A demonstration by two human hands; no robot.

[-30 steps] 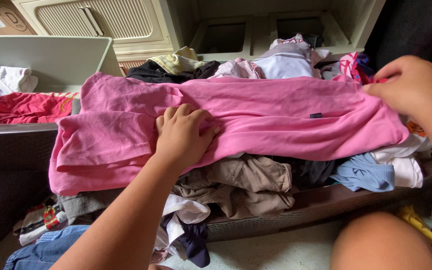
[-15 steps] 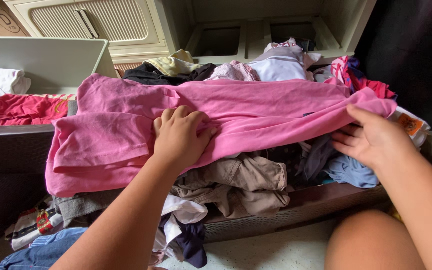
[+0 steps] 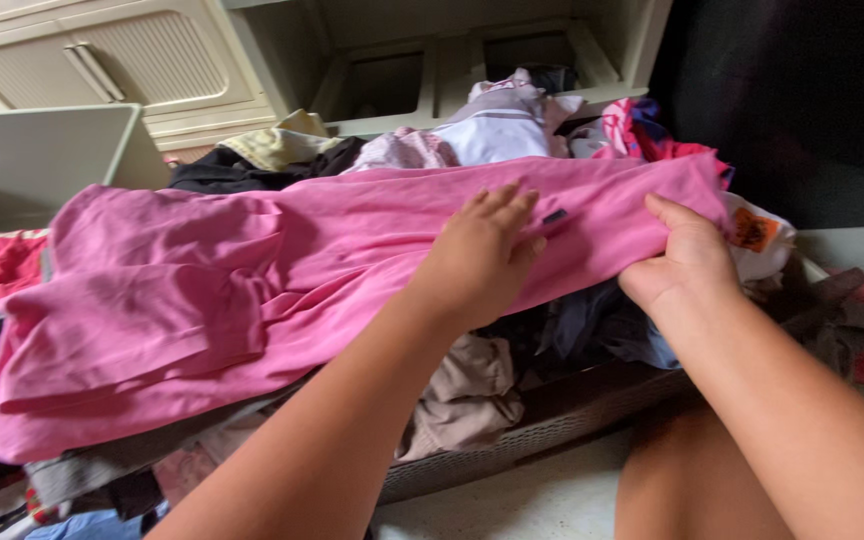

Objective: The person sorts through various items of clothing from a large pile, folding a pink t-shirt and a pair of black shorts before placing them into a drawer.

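Both hands (image 3: pixel 477 255) on pink shirt (image 3: pixel 252 270)

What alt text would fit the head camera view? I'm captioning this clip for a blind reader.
A person's left hand presses flat on a large pink cotton shirt spread over a heap of mixed clothes, while the right hand grips the shirt's right edge. The heap fills a dark woven basket in front of a cream cabinet.
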